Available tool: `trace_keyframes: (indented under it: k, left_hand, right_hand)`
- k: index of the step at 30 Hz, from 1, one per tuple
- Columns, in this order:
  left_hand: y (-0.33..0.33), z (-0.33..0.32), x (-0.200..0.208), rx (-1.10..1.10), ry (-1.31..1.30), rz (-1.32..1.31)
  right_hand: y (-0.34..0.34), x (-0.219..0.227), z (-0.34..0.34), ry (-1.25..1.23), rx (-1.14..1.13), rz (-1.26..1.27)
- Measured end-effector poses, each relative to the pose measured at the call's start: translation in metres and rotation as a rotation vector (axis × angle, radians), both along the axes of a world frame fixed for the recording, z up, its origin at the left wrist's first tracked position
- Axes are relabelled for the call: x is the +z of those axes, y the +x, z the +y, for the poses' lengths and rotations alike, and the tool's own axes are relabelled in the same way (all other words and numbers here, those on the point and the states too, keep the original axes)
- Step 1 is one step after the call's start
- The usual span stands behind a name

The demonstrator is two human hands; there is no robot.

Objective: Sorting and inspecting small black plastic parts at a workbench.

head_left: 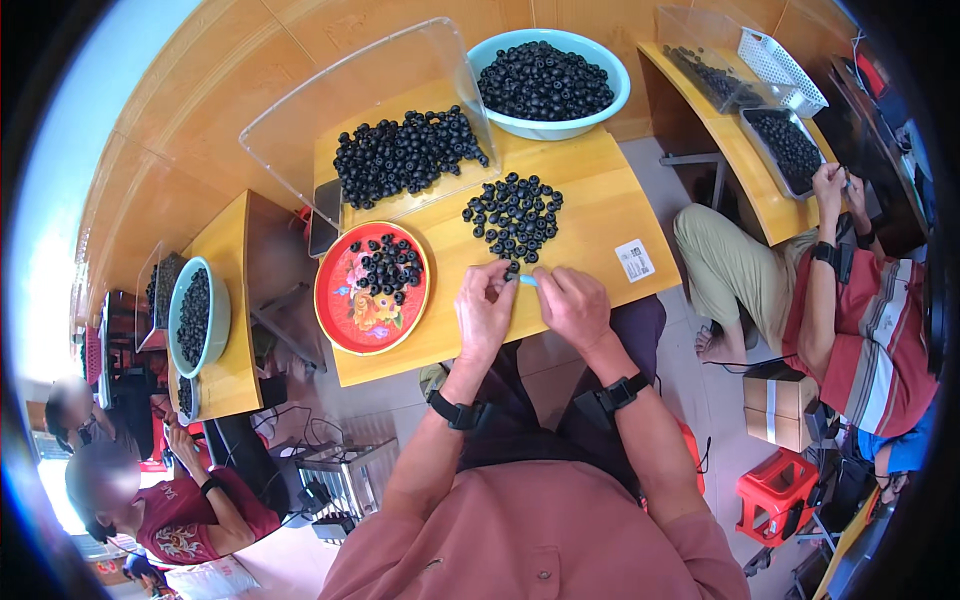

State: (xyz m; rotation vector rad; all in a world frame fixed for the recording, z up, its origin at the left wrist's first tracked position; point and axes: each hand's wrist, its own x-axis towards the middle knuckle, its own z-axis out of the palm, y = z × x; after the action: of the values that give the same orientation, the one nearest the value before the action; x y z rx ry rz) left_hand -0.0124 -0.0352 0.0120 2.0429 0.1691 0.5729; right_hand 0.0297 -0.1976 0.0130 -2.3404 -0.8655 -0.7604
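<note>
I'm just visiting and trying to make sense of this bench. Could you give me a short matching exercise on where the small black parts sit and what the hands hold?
Things:
1. red plate
2. teal bowl
3. clear tray
4. right hand

Places or states:
A. far end of the table, heaped full
B. pinching a thin light-blue tool
C. left of both hands, small pile on it
D. tilted, behind the plate

Pairs: 1-C, 2-A, 3-D, 4-B

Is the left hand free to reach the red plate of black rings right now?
Probably yes. The red plate lies just left of the left hand on the same table, nothing between, though that hand already pinches a small black ring.
</note>
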Motion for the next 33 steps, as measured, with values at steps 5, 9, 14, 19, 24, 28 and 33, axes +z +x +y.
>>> trace_keyframes:
  k: [5, 9, 14, 19, 24, 28, 33]
  left_hand:
    - [0.001, 0.000, 0.000, -0.025, 0.015, 0.004]
    - [0.001, 0.000, 0.000, -0.051, 0.011, 0.016]
    - [0.002, 0.001, -0.002, -0.047, -0.012, 0.035]
    - [0.001, -0.001, 0.001, -0.038, -0.055, 0.069]
    - [0.000, -0.001, -0.004, -0.027, -0.180, 0.105]
    - [0.000, 0.000, -0.013, -0.021, -0.378, 0.080]
    - [0.000, 0.004, -0.017, -0.021, -0.325, 0.041]
  right_hand:
    - [0.000, 0.003, 0.000, -0.018, 0.017, -0.012]
    - [0.000, 0.002, 0.000, -0.028, 0.021, -0.004]
    - [0.000, 0.000, 0.000, -0.035, 0.023, 0.010]
    - [0.000, 0.001, 0.001, -0.026, 0.018, 0.020]
    - [0.000, 0.001, 0.000, -0.033, 0.015, 0.031]
    - [0.001, 0.000, 0.000, -0.050, -0.019, 0.061]
    - [0.000, 0.003, 0.002, -0.047, -0.060, 0.079]
